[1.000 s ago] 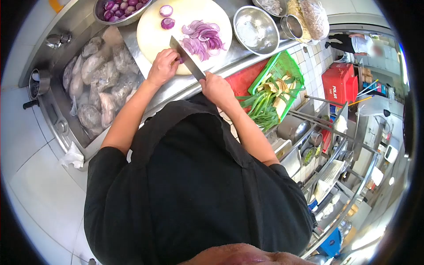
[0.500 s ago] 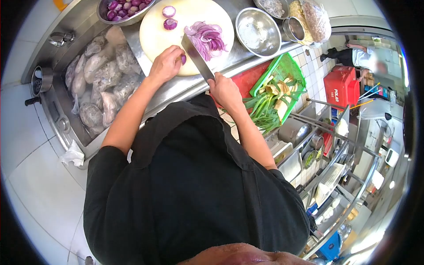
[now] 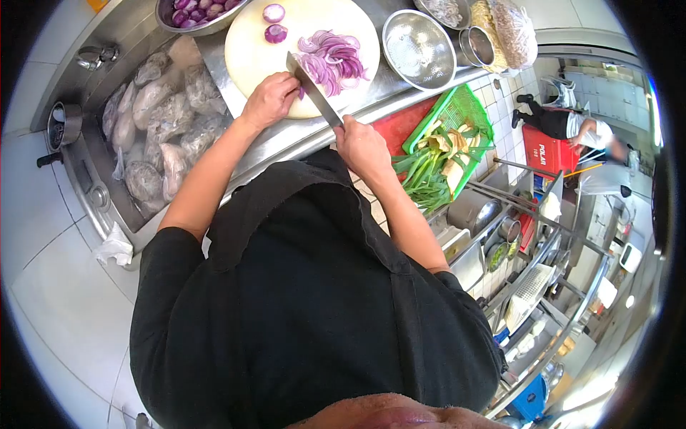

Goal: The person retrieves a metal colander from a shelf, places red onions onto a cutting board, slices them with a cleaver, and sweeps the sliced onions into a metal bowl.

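Note:
My right hand [image 3: 362, 146] is wrapped round the handle of a broad knife [image 3: 314, 91], whose blade lies across the front of the round cutting board [image 3: 246, 53]. Beside the blade, my left hand [image 3: 270, 100] has its fingers curled on a piece of purple onion, mostly hidden under the fingertips. A pile of sliced onion [image 3: 332, 61] lies to the right of the blade. Farther back on the board are two onion pieces, one [image 3: 274, 13] behind the other [image 3: 275, 33].
Bagged items fill the sink [image 3: 161, 114] at left. An onion bowl [image 3: 207, 27] stands behind it. A metal bowl [image 3: 419, 50] is right of the board. Below are a green basket [image 3: 468, 107] and leafy greens [image 3: 429, 175]. A person [image 3: 564, 129] bends by a red cooler [image 3: 541, 151].
The knife blade has come back against my left fingers after standing slightly apart. The person in the background has moved nearer and bent over the red cooler.

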A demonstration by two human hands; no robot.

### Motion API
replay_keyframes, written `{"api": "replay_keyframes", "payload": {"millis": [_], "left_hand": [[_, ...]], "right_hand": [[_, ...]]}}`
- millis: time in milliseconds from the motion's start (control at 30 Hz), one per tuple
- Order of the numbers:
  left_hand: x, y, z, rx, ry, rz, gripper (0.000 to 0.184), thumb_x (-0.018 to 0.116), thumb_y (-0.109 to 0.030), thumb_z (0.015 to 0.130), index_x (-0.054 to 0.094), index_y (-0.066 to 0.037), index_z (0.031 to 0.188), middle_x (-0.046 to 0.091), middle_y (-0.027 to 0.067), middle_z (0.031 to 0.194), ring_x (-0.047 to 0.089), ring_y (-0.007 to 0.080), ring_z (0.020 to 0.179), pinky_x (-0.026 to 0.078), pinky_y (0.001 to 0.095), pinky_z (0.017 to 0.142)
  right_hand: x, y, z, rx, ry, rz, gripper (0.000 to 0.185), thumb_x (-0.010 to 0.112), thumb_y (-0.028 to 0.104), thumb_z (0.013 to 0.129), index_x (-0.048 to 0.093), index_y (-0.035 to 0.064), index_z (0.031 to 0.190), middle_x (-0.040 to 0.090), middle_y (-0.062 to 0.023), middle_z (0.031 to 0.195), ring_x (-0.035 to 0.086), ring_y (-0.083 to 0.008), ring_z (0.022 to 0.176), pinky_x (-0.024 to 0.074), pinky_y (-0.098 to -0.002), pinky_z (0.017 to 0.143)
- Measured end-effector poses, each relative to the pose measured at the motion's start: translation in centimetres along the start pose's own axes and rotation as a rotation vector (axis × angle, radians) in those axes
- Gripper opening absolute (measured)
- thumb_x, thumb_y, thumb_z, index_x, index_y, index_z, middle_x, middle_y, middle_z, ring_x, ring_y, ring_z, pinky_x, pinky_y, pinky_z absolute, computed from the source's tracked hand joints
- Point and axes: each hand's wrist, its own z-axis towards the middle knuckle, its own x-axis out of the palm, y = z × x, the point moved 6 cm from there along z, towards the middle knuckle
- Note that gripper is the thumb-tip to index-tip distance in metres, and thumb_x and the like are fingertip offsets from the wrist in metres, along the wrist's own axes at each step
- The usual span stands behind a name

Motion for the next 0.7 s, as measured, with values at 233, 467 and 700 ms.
{"api": "replay_keyframes", "payload": {"millis": [233, 467, 700], "left_hand": [[0.0, -0.1, -0.3, 0.045, -0.167, -0.055, 0.012, 0.071, -0.003, 0.085, 0.068, -0.001, 0.097, 0.064, 0.0139, 0.092, 0.064, 0.0353, 0.088, 0.052, 0.0431, 0.08], [0.4, 0.5, -0.8, -0.014, -0.153, -0.06, 0.013, 0.07, -0.004, 0.086, 0.068, -0.002, 0.098, 0.065, 0.0129, 0.096, 0.065, 0.0344, 0.091, 0.052, 0.0415, 0.083], [0.6, 0.6, -0.9, -0.06, -0.146, -0.096, 0.012, 0.071, -0.002, 0.086, 0.068, -0.001, 0.097, 0.067, 0.0139, 0.101, 0.066, 0.0342, 0.096, 0.054, 0.0407, 0.086]], "right_hand": [[0.3, -0.2, 0.4, 0.022, 0.025, -0.008, 0.025, 0.061, 0.025, 0.099, 0.064, 0.0001, 0.101, 0.071, -0.0278, 0.084, 0.071, -0.0476, 0.083, 0.0565, -0.0588, 0.076], [0.4, -0.6, 0.6, 0.002, 0.058, -0.018, 0.025, 0.061, 0.025, 0.099, 0.064, -0.0001, 0.099, 0.071, -0.0286, 0.085, 0.071, -0.0486, 0.084, 0.0563, -0.0591, 0.076], [1.4, -0.6, 1.2, -0.005, 0.056, -0.017, 0.026, 0.061, 0.025, 0.099, 0.063, -0.0007, 0.099, 0.071, -0.0291, 0.083, 0.071, -0.0485, 0.083, 0.0559, -0.059, 0.076]]}}
